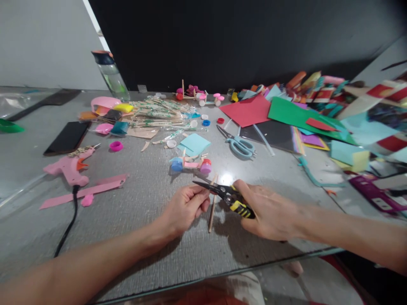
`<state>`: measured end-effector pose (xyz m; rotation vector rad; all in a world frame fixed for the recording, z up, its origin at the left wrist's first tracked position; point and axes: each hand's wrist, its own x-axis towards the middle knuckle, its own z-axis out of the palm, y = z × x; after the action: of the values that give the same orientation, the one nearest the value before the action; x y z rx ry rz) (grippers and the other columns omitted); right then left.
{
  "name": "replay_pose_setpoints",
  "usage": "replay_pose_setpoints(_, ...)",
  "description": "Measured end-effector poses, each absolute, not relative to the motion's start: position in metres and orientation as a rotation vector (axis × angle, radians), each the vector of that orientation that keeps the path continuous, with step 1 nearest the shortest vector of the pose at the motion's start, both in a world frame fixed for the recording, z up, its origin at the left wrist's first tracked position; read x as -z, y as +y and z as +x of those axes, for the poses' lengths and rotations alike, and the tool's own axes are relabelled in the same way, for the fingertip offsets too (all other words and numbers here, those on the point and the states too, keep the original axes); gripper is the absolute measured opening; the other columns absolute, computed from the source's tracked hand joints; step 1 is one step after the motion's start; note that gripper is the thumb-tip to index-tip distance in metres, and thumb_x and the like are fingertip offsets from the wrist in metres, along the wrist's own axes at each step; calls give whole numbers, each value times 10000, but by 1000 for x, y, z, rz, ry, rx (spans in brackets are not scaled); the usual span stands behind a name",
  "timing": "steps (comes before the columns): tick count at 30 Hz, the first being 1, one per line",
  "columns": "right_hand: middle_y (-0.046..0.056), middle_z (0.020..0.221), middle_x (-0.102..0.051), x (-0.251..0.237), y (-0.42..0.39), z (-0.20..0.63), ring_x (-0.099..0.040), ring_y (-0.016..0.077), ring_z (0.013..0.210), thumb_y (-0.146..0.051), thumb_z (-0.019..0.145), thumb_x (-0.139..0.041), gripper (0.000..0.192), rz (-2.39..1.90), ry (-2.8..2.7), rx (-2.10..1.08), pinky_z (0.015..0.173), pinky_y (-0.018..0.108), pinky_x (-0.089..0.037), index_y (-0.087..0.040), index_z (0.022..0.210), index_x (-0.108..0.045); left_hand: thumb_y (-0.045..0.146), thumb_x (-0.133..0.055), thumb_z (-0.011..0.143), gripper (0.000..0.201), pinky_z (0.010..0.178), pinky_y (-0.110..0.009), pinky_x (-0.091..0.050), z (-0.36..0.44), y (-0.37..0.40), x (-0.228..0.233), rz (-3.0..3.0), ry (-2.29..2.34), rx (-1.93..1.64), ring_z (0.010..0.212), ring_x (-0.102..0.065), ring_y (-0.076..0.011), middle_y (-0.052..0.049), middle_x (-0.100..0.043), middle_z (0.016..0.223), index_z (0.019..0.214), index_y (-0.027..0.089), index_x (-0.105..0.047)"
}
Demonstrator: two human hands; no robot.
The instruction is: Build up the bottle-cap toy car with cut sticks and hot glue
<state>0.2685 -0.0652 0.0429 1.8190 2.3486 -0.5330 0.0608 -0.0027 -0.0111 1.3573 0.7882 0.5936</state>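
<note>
On the grey textured tabletop (152, 237), near its front edge, the two hands met over a thin wooden stick (212, 207). The left hand (184, 209) pinched the stick between thumb and fingertips, holding it nearly upright on the surface, its lower end touching the table just below the grip. The right hand (270, 214) was closed around the yellow-and-black handles of a pair of black metal snips (227, 195), whose dark blades stood parted and pointed left, crossing the stick just above the left fingers.

Far to the right of the grip spread the largest clutter: a heap of coloured paper sheets (295, 114), green, red and black, with striped scraps beyond. Well behind the grip lay a pile of wooden sticks in clear wrappers (159, 114). To the far left rested a pink hot-glue gun (68, 167) with a black cord (68, 224) trailing toward the front edge, a long pink paper strip (85, 191) beside it, and a black phone (67, 137) behind. A clear water bottle (111, 76) stood at the back left. Behind and right of the snips lay light-blue-handled scissors (239, 145). Just behind the grip, closest of all, sat a small stick cart with blue and purple bottle-cap wheels (190, 164), and a light-blue paper square (194, 144) past it. A magenta ring (116, 146) lay off to the left, well apart. Nothing lay between the hands and the stick.
</note>
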Motion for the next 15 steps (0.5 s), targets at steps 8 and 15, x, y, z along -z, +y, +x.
replay_pose_setpoints(8, 74, 835, -621, -52, -63, 279, -541, 218, 702, -263, 759, -532, 314, 1836, 2325, 753, 614, 323, -349, -179, 1047, -439, 379, -646, 875, 230, 409, -180, -360, 57, 5, 10, 1181, 666, -512, 469, -514, -81, 9, -610, 622, 840, 151, -661)
replay_pose_setpoints(15, 10, 759, -567, -59, -61, 282, -480, 180, 632, -269, 774, -543, 268, 1917, 2201, 946, 566, 308, -326, -203, 1014, -442, 364, -644, 906, 236, 492, -209, -528, 53, 10, 8, 1065, 605, -489, 736, -709, -173, -75, -738, 830, 982, 145, -683)
